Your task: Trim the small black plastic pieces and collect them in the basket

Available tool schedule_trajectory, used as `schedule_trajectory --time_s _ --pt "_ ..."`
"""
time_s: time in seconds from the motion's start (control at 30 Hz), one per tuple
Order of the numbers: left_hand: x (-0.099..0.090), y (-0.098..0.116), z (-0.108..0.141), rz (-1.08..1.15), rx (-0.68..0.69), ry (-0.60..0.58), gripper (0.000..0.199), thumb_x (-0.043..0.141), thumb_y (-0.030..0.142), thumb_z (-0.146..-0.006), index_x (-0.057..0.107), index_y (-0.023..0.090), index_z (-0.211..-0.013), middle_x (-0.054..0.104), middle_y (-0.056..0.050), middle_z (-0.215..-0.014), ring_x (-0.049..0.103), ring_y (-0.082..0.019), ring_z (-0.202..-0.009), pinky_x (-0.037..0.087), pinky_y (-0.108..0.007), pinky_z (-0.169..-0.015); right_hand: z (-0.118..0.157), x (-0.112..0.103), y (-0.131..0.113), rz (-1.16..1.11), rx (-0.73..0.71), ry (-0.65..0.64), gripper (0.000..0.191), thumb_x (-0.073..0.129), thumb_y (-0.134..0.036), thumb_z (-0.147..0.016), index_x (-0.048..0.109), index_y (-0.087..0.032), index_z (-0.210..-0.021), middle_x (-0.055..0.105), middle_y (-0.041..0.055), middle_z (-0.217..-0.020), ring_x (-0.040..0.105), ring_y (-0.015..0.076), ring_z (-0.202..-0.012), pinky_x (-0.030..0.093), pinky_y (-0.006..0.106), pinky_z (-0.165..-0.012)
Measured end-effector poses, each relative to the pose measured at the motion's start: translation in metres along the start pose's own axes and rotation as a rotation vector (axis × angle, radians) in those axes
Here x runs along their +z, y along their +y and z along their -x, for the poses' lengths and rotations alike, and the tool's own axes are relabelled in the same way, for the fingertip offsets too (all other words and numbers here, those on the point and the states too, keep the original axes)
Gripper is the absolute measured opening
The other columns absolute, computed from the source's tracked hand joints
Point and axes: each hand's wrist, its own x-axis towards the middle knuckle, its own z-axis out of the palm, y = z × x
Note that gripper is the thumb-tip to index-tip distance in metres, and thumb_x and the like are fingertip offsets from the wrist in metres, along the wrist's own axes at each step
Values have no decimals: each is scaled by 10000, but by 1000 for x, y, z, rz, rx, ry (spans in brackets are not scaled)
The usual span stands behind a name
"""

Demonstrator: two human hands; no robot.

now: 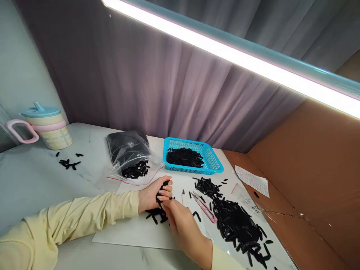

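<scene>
My left hand (154, 193) is curled round a bunch of small black strips (162, 189), some of which show between its fingers. Close against it on the right, my right hand (184, 228) has its fingertips pinched at the lower end of the bunch; what they grip is too small to make out. Under both hands lie loose black strips (154, 214) on a white sheet (126, 228). Pink-handled snips (206, 210) rest to the right of my right hand, beside a thin pointed tool (184, 198).
A blue basket (212, 172) of black strips stands at the back, beside an open zip bag (128, 150). A large black pile (239, 228) and a smaller one (207, 186) lie right. A cup (56, 131) stands far left; a paper slip (253, 180) lies far right.
</scene>
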Motion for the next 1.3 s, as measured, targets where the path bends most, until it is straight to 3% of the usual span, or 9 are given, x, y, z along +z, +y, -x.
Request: schedule_trajectory --time_s 0.1,0.2,0.37,0.47,0.53,0.6,0.9,1.07,1.3 --pt "-1 -8 5 -188 155 21 339 471 434 -834 399 188 -613 303 102 -437 156 -36 -317 102 -152 -295 3 -6 1 -601 432 44 201 467 -355 -915 536 -180 -843 630 27 -680 607 150 -567 491 250 -495" --pt "-2 -18 16 -407 325 23 352 572 393 -807 476 156 -565 318 89 -399 230 -41 -359 163 -159 -346 9 -16 5 -1048 672 112 231 616 -386 -828 550 -165 -814 669 45 -736 629 135 -600 490 227 -516" --pt "-8 -24 27 -653 547 35 188 577 267 -822 614 147 -683 514 48 -549 431 -72 -511 368 -174 -513 18 -24 14 -1286 752 182 188 684 -306 -797 599 -146 -844 709 72 -781 641 115 -655 480 194 -565" --pt "-14 -25 26 -985 886 -35 173 502 170 -857 667 135 -900 685 -27 -785 596 -115 -684 460 -201 -671 20 -24 17 -1309 761 183 163 686 -277 -800 615 -146 -865 713 74 -792 648 120 -672 487 201 -585" --pt "-17 -26 24 -1192 1124 -94 233 455 131 -882 647 115 -1012 712 -63 -846 638 -121 -695 487 -194 -658 20 -24 18 -1317 765 181 151 687 -271 -799 622 -147 -856 710 61 -764 651 119 -665 490 200 -588" --pt "-17 -27 23 -1285 1246 -107 245 444 124 -897 635 106 -1048 716 -63 -791 641 -110 -626 493 -171 -586 20 -24 19 -1325 771 181 145 689 -271 -798 626 -148 -842 707 50 -728 647 111 -630 490 194 -581" --pt "-15 -26 22 -1387 1349 -101 252 428 151 -922 603 108 -1097 676 -36 -637 586 -93 -476 452 -164 -459 18 -26 20 -1351 890 185 204 701 -294 -784 605 -144 -884 718 63 -704 679 124 -617 514 204 -606" --pt "-18 -29 21 -1418 1348 -197 308 405 124 -919 564 71 -1178 612 -11 -541 519 -91 -409 394 -178 -401 15 -28 21 -1372 941 245 205 723 -284 -758 617 -140 -859 695 40 -654 600 68 -503 475 156 -531" --pt "-16 -25 21 -1356 1293 -82 370 418 163 -935 516 139 -1291 681 -11 -655 583 -76 -473 471 -142 -485 18 -25 22 -1374 923 211 165 713 -268 -766 668 -156 -879 638 8 -698 561 75 -569 447 162 -501"
